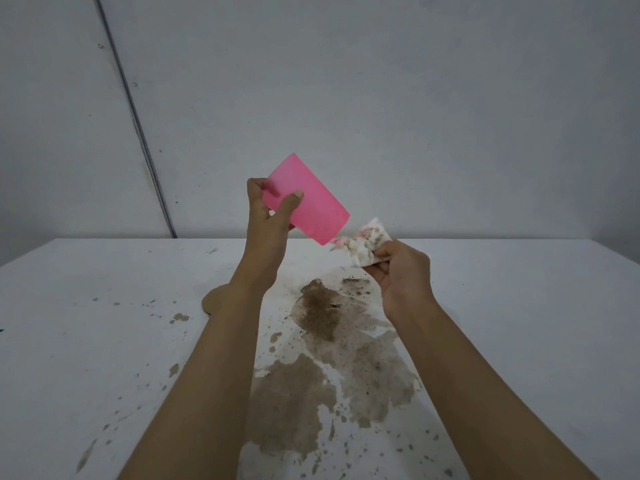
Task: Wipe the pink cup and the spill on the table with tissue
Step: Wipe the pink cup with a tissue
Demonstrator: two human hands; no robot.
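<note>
Pink cup (308,199) is being held in the air above the far middle of the tabletop (86,341), tipped with its wider end slanting down toward the tissue. Left hand (268,216) is gripping it near the narrower end, thumb and fingers closed around the wall, likely leaving the wider end free for wiping. Right hand (403,271) is pinching a crumpled, brown-stained tissue (363,245), touching or almost touching the cup's lowest edge. Spill (332,362) is spreading unwiped across the middle and near edge.

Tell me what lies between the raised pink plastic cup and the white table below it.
In the head view, only air: the pink plastic cup hangs tilted in the left hand. Beneath, the white table carries the brown spill.
</note>
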